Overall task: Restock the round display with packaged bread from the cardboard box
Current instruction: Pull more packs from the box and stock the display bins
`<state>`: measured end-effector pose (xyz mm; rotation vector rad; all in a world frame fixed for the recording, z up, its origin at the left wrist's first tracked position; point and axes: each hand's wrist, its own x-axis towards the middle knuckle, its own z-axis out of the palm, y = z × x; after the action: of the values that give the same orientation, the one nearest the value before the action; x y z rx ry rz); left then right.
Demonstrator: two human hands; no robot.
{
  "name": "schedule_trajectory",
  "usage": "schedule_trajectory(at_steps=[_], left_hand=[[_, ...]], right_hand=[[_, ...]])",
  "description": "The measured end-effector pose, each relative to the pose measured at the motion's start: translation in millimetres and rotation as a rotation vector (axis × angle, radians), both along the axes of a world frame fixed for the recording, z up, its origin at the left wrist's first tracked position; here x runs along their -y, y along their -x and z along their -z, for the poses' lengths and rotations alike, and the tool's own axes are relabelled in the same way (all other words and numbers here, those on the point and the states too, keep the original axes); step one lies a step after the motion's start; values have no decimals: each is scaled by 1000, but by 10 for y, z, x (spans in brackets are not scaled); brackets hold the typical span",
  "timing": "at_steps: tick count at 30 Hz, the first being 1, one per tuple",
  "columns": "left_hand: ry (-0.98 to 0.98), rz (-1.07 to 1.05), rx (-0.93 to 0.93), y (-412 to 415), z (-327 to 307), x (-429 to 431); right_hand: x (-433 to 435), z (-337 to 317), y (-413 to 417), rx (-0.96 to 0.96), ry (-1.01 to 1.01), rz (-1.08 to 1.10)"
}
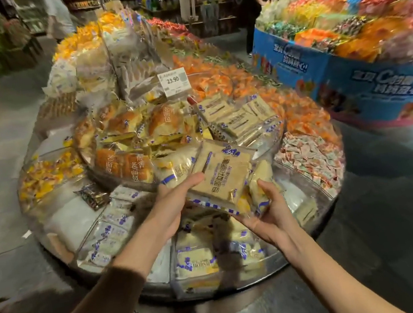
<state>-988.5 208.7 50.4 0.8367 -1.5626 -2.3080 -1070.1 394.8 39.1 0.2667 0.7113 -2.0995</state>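
A clutch of bread packets (222,174) is held over the near side of the round display (277,262), gripped between both hands. The left hand (178,207) is curled round the bundle's left side, thumb laid on the top packet. The right hand (266,216) is cupped under its right side, thumb raised against a paler packet. The bundle is not yet set down. Matching stock (237,118) is seen stacked on the middle tier just beyond, below a price tag (173,80), and the near bins (195,260) are largely filled. The box is out of view, so what is left cannot be told; restocking is judged under way, not finished.
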Motion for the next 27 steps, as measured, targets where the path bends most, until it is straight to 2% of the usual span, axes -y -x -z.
schedule_trajectory(at_steps=[4, 10, 14, 22, 27], left_hand=[[-154, 166, 6, 310, 141, 107], [-127, 215, 72, 543, 434, 19], [-58, 263, 142, 661, 651, -139], [133, 168, 318, 833, 845, -479], [74, 67, 348, 927, 683, -860]], right_hand=[[36, 96, 278, -30, -82, -18], [-95, 299, 530, -80, -232, -8], [-234, 437, 642, -190, -244, -57], [-438, 617, 1030, -272, -292, -181], [-499, 753, 1477, -194, -274, -322]])
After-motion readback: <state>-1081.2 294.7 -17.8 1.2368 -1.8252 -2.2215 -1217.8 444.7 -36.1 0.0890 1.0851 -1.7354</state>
